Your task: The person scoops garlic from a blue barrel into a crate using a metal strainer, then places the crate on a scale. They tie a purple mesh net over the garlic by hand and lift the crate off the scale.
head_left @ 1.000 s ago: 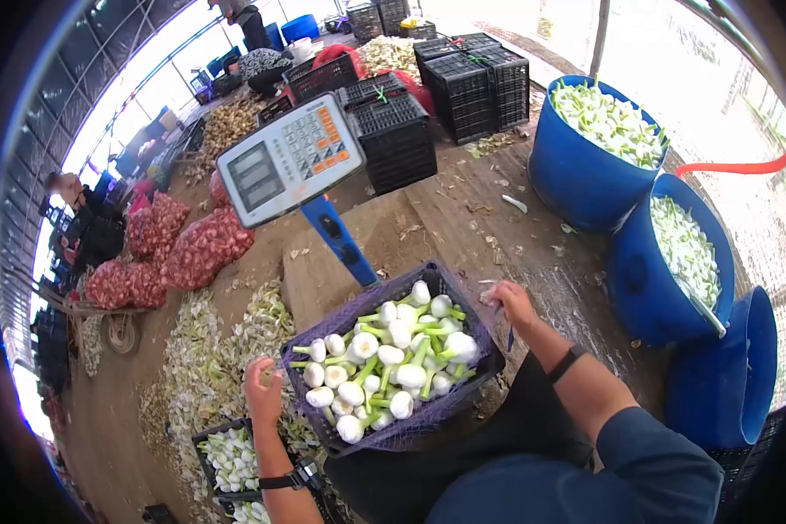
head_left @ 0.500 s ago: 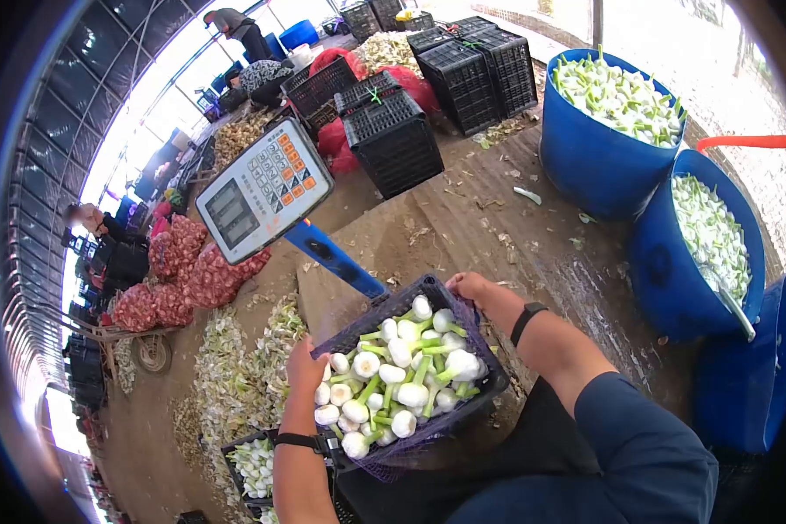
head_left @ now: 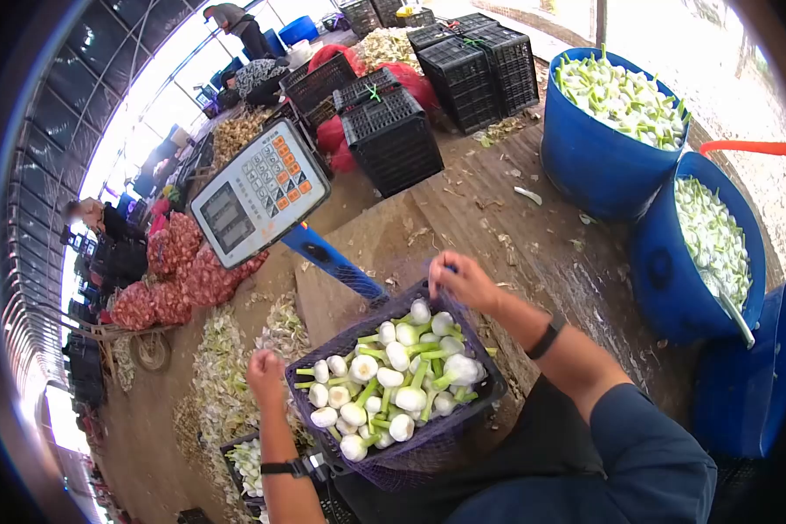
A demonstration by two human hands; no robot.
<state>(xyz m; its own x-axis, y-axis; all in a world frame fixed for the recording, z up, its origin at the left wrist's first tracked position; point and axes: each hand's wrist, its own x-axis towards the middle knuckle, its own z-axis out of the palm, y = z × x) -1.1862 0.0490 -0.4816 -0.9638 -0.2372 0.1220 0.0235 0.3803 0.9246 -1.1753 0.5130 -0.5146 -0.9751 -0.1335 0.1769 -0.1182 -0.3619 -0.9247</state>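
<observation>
I see the crate (head_left: pixel 487 382) at lower centre of the frame. It is lined with a purple net liner (head_left: pixel 410 456) and heaped with fresh garlic bulbs (head_left: pixel 393 367), white heads with green stalks lying crosswise.

My right hand (head_left: pixel 463 279) is at the crate's far corner, above the bulbs. Its grip is closed, fingers curled over a fold of the liner where it rises above the rim. My left hand (head_left: pixel 265 374) is just beside the crate's left corner, at the netting's edge. Its fingers are curled in, but I cannot tell whether that grip actually has the liner or only rests against it. The load lies between the two hands, nearer the right one.

Just beyond the crate, the blue post (head_left: pixel 332 260) of a scale slants up to the scale display (head_left: pixel 260 192) at upper left. Blue barrels (head_left: pixel 585 166) of cut green stalks stand at right, well apart. Black crates (head_left: pixel 397 144) are stacked at top centre. Red net sacks (head_left: pixel 179 262) lie at left, and pale trimmings (head_left: pixel 227 375) are heaped below them, close to my left hand. A second crate (head_left: pixel 249 458) of bulbs sits under my left forearm.
</observation>
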